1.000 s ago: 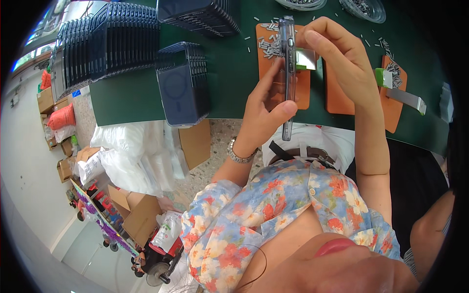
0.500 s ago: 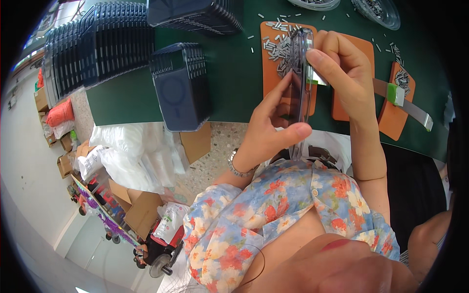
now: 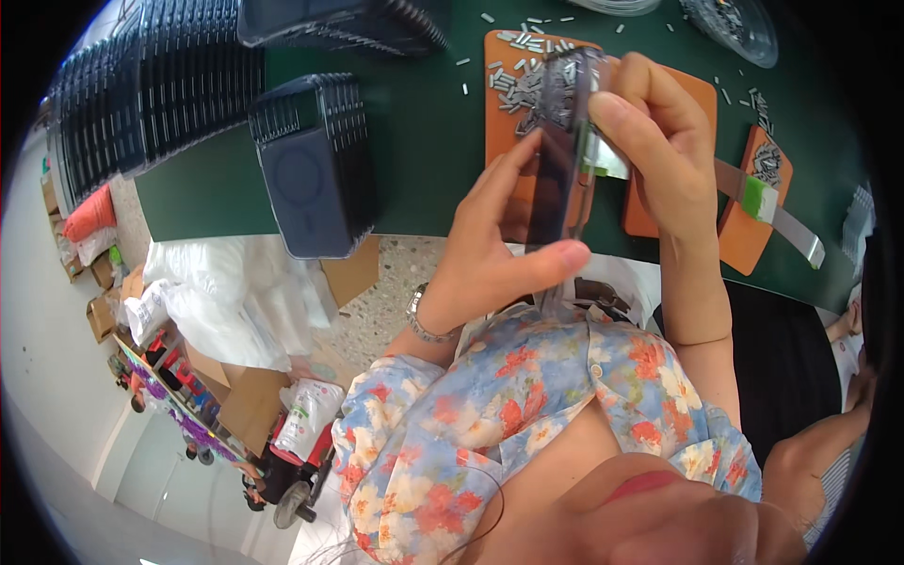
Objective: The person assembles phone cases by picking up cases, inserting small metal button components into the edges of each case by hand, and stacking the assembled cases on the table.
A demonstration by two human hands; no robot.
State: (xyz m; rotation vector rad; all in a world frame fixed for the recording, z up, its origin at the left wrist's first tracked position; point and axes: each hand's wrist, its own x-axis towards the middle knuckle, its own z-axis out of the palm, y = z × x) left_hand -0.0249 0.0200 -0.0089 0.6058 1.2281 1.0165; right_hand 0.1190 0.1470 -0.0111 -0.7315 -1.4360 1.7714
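Observation:
A dark see-through phone case (image 3: 554,184) stands on edge in front of me, blurred a little by motion. My left hand (image 3: 494,231) grips its lower part, thumb on the near side and fingers along the left face. At the case's upper right edge my right hand (image 3: 659,132) is closed, its thumb and bent fingers pinching there. A shiny metal piece (image 3: 612,162) with some green shows under the right thumb; whether it is held or lies behind I cannot tell. Small silver pins (image 3: 516,89) lie heaped on an orange board (image 3: 499,141) behind the case.
Stacked dark phone cases (image 3: 306,188) stand at the left of the green table (image 3: 414,188). Two more orange boards (image 3: 640,212) lie at the right, with a metal strip (image 3: 800,235) wrapped in green tape. Clear tubs (image 3: 744,38) stand at the back. White plastic bags (image 3: 226,320) sit below the table.
The table and stacks have shifted left in the picture. The phone case has turned slightly, and both hands keep about the same hold on it.

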